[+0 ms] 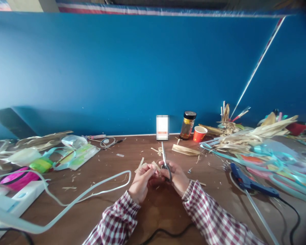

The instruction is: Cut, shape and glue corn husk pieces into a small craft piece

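Observation:
Above the middle of the brown table, my left hand (140, 183) pinches a small pale piece of dried corn husk (156, 165) between thumb and fingertips. My right hand (178, 177) is closed around the dark handles of a pair of scissors (164, 152), whose blades point away from me. Its fingertips meet the husk piece beside those of my left hand. Small husk scraps (156, 150) lie just beyond the hands, and a wider husk strip (185, 149) rests to their right. The lower fingers of both hands are partly hidden.
A lidded jar (188, 126) and a red paper cup (200, 133) stand by the blue partition (117, 68). To the right lie a blue glue gun (252, 182), ribbons and a husk pile (265, 136). A white cable (91, 192) loops from the power strip (25, 197) at left.

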Available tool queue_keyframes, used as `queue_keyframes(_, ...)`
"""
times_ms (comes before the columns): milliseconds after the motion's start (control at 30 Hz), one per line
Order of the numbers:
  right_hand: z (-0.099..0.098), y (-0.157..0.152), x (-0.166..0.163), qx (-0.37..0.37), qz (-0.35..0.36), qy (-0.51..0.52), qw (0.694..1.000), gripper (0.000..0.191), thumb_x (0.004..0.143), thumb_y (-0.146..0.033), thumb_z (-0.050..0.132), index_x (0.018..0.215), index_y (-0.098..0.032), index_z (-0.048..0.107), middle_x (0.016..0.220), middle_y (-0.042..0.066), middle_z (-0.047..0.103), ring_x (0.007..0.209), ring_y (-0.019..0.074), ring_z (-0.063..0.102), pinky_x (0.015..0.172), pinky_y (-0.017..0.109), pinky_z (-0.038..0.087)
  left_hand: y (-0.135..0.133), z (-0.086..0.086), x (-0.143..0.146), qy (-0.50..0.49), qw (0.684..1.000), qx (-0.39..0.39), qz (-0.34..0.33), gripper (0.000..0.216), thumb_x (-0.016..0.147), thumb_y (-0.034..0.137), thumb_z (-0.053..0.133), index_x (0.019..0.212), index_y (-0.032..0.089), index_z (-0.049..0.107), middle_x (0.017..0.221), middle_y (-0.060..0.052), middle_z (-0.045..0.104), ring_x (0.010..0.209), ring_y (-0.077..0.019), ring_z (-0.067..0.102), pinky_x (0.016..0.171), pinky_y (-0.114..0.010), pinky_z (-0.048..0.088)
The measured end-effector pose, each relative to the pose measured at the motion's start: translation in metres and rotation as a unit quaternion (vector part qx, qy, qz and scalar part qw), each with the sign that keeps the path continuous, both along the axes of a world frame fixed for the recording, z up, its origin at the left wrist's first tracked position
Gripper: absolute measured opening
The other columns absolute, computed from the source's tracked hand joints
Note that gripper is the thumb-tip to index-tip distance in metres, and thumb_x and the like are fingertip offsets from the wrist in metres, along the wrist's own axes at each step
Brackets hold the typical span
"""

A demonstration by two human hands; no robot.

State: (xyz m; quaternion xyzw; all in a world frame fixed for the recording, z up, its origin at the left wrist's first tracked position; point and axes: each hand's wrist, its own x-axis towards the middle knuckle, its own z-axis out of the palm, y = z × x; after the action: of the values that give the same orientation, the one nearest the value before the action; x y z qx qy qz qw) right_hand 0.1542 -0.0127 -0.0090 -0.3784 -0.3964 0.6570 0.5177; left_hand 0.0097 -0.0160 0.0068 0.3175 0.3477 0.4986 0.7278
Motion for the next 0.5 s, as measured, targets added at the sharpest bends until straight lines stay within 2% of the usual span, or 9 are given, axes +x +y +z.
queue_keyframes(100, 0.0058, -0.0033, 0.0017, -0.017, 0.045, 0.029, 0.998, 0.038, 0.066, -0.035, 0.076, 0.097, -0.021, 0.061, 0.068, -0.002, 0.061, 0.048, 0.0061, 0.051, 0.035, 0.014, 0.025, -0.0002, -0.0007, -0.0016, -0.018, 0.999, 0.0, -0.032, 0.019, 0.072, 0.028, 0.068, 0.086, 0.015, 0.066, 0.069, -0.003, 0.065, 0.058, -0.0109, 0.059, 0.053, -0.021, 0.045)
queue_keyframes(200, 0.0077, -0.004, 0.004, -0.024, 0.078, 0.062, 0.995, 0.034, 0.067, -0.035, 0.075, 0.094, -0.019, 0.063, 0.065, -0.003, 0.058, 0.047, 0.005, 0.048, 0.035, 0.013, 0.025, -0.0012, -0.0005, -0.0024, -0.025, 0.997, 0.008, -0.067, 0.025, 0.073, 0.025, 0.068, 0.096, 0.017, 0.067, 0.069, -0.002, 0.065, 0.056, -0.0085, 0.056, 0.052, -0.019, 0.044)
queue_keyframes(367, 0.0025, -0.0016, 0.0067, -0.061, 0.091, 0.088, 0.99, 0.033, 0.066, -0.037, 0.076, 0.091, -0.019, 0.062, 0.058, -0.005, 0.054, 0.045, 0.0052, 0.046, 0.034, 0.013, 0.023, -0.0031, 0.0006, -0.0012, -0.012, 0.995, 0.03, -0.094, 0.02, 0.073, 0.028, 0.071, 0.087, 0.015, 0.065, 0.069, -0.004, 0.065, 0.057, -0.0089, 0.058, 0.05, -0.017, 0.042)
queue_keyframes(500, -0.0012, -0.0008, 0.0028, -0.054, 0.062, 0.038, 0.996, 0.041, 0.066, -0.04, 0.075, 0.099, -0.021, 0.06, 0.06, -0.003, 0.057, 0.046, 0.0069, 0.05, 0.035, 0.013, 0.023, -0.0003, 0.0008, -0.0017, -0.027, 0.997, 0.025, -0.063, 0.018, 0.069, 0.027, 0.074, 0.072, 0.014, 0.061, 0.063, 0.0, 0.062, 0.058, -0.0091, 0.06, 0.05, -0.015, 0.043)
